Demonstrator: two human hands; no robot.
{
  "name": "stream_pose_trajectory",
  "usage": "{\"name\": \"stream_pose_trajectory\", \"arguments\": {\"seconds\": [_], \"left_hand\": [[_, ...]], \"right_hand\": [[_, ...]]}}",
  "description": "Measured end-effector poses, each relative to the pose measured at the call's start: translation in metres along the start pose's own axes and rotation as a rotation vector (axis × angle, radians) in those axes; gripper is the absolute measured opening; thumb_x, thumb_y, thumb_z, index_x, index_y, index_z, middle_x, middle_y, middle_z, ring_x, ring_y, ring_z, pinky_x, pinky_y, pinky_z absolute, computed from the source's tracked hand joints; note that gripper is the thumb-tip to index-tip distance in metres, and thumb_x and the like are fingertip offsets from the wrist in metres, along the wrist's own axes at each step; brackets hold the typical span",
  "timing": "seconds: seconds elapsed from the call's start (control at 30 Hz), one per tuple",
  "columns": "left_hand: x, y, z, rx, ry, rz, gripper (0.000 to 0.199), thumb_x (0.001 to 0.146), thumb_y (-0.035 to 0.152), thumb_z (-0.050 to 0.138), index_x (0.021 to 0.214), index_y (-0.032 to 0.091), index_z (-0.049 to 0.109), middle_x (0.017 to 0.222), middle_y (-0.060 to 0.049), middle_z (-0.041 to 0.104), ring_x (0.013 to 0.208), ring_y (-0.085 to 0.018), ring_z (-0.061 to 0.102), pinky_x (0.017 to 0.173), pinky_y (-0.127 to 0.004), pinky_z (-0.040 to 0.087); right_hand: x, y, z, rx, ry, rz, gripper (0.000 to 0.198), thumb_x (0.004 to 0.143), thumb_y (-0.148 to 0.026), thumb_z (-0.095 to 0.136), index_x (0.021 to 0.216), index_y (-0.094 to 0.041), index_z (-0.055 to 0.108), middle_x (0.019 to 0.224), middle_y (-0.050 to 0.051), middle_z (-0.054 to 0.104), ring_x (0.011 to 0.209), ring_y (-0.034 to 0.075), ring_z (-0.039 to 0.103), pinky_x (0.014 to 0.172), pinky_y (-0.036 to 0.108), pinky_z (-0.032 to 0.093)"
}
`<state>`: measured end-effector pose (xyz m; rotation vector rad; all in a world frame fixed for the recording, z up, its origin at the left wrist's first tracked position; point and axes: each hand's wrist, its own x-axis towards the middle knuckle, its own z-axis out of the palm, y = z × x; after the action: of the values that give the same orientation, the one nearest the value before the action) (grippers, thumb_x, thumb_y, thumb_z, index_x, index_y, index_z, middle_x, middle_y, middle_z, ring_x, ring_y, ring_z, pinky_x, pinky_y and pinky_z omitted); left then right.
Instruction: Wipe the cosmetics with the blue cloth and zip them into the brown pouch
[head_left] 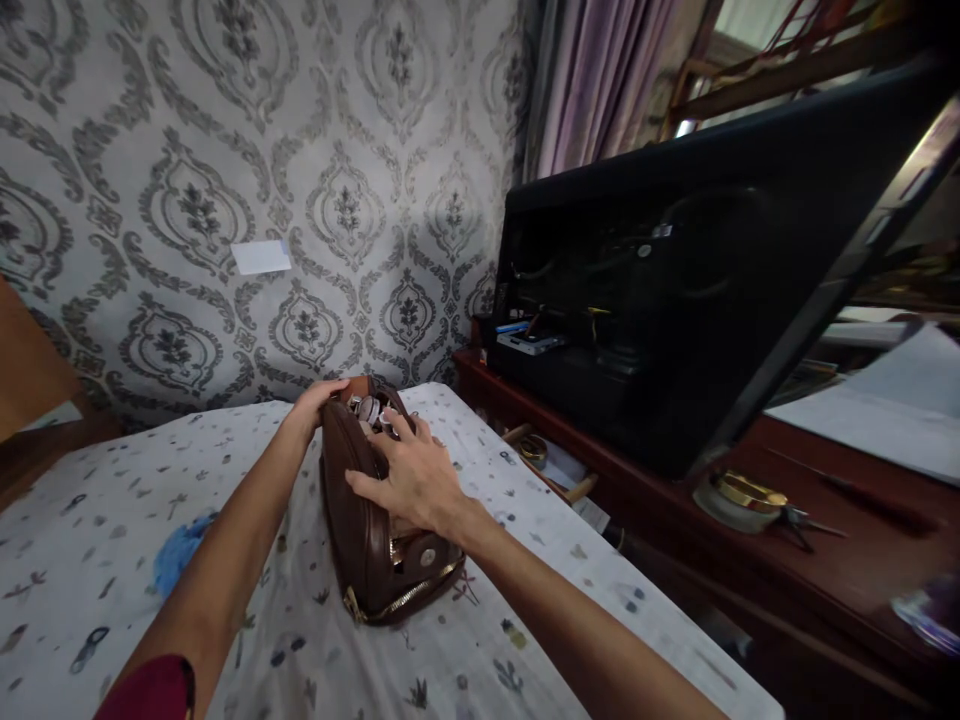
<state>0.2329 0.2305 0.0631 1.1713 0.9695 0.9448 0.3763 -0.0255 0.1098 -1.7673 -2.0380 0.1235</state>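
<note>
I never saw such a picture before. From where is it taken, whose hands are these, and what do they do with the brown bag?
There is no machine here: a person wears the camera on the head, looking forward and down, so you see that person's own hands. The left hand touches the far end of the open brown bag; the right hand spreads over its opening, where small items show. The bag sits on a patterned sheet, with something blue at left. Whether either hand grips anything is unclear.
</note>
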Motion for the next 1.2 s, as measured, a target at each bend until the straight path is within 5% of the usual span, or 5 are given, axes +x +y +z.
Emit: {"name": "stream_pose_trajectory", "arguments": {"seconds": [0.13, 0.27, 0.4, 0.63, 1.2], "left_hand": [[-0.004, 0.010, 0.004, -0.009, 0.076, 0.125, 0.030, 0.091, 0.032, 0.067, 0.115, 0.015, 0.063, 0.107, -0.006, 0.068, 0.087, -0.017, 0.067, 0.076, -0.034, 0.058], [-0.018, 0.017, 0.007, -0.027, 0.100, 0.279, 0.040, 0.065, 0.022, 0.082, 0.102, 0.018, 0.065, 0.083, 0.000, 0.073, 0.065, -0.013, 0.067, 0.063, -0.023, 0.052], [-0.035, 0.023, 0.014, 0.008, 0.085, 0.401, 0.052, 0.054, 0.024, 0.083, 0.103, 0.018, 0.066, 0.088, -0.002, 0.076, 0.068, -0.015, 0.069, 0.062, -0.022, 0.051], [-0.055, 0.034, 0.033, 0.209, 0.031, 0.559, 0.048, 0.067, 0.042, 0.078, 0.107, 0.018, 0.068, 0.108, -0.005, 0.076, 0.103, -0.025, 0.068, 0.088, -0.031, 0.055], [-0.086, 0.030, 0.038, 0.642, -0.157, 0.669, 0.032, 0.075, 0.037, 0.062, 0.101, 0.020, 0.068, 0.099, -0.004, 0.071, 0.099, -0.026, 0.063, 0.094, -0.035, 0.048]], "right_hand": [[-0.001, 0.000, -0.003, -0.003, -0.009, -0.017, 0.063, 0.089, -0.065, 0.057, 0.141, -0.029, 0.057, 0.157, 0.008, 0.041, 0.139, 0.044, 0.038, 0.103, 0.059, 0.048], [-0.002, -0.001, -0.004, -0.004, -0.009, -0.019, 0.061, 0.089, -0.065, 0.056, 0.138, -0.029, 0.059, 0.157, 0.007, 0.042, 0.139, 0.044, 0.038, 0.105, 0.059, 0.046], [-0.002, 0.000, -0.003, 0.003, 0.002, -0.024, 0.062, 0.089, -0.065, 0.057, 0.138, -0.028, 0.059, 0.157, 0.008, 0.042, 0.139, 0.044, 0.038, 0.105, 0.059, 0.045], [-0.003, 0.000, -0.002, 0.027, 0.020, -0.024, 0.064, 0.089, -0.063, 0.059, 0.142, -0.028, 0.055, 0.156, 0.010, 0.042, 0.139, 0.042, 0.040, 0.106, 0.058, 0.043], [0.001, 0.004, 0.009, 0.079, 0.129, -0.069, 0.063, 0.089, -0.058, 0.062, 0.144, -0.028, 0.052, 0.145, 0.008, 0.057, 0.138, 0.031, 0.044, 0.114, 0.050, 0.035]]}}
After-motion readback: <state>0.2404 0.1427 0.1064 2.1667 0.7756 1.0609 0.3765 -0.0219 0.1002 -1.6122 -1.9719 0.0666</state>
